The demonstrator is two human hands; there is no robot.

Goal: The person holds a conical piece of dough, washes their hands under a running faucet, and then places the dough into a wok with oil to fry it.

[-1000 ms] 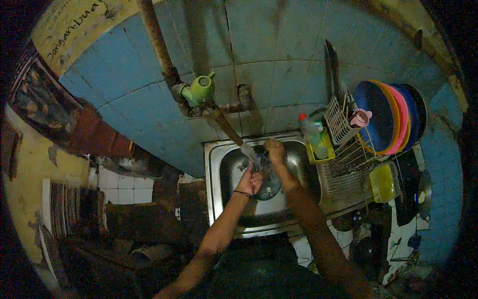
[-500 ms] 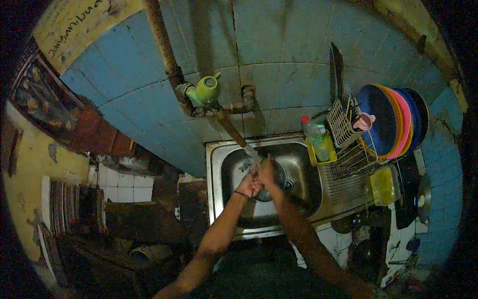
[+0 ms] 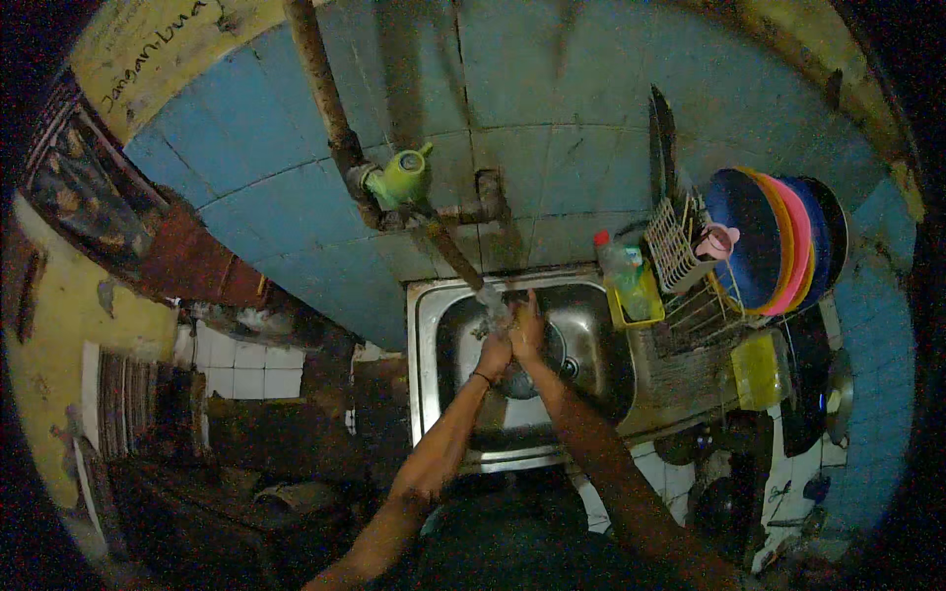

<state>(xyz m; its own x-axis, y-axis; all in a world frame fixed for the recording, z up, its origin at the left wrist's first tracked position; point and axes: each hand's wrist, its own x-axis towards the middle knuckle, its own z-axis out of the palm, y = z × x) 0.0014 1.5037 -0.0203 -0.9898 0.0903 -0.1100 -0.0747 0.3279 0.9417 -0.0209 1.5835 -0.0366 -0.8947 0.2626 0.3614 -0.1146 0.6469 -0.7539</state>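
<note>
My left hand (image 3: 495, 357) and my right hand (image 3: 528, 333) are pressed against each other over the steel sink (image 3: 603, 345). Water (image 3: 490, 298) pours onto them from the pipe spout (image 3: 456, 258). At least one finger of my right hand is stretched out toward the wall. The fingers of my left hand are hidden by the water and by my other hand. I make out no object between them. A round, shiny vessel, perhaps a bowl (image 3: 522, 386), lies below them in the basin. On the wall sits the tap's green body (image 3: 402, 177).
Right of the basin stands a dish rack (image 3: 680, 320) with blue, orange and pink plates (image 3: 754, 236). A yellow caddy (image 3: 642, 311) holds a clear bottle with a red cap (image 3: 619, 258). A yellow container (image 3: 757, 369) sits nearer. Blue tiles (image 3: 572, 108) cover the wall.
My hands have shifted slightly against each other under the stream. The left one has turned and moved up a little, and the right one's fingers have straightened.
</note>
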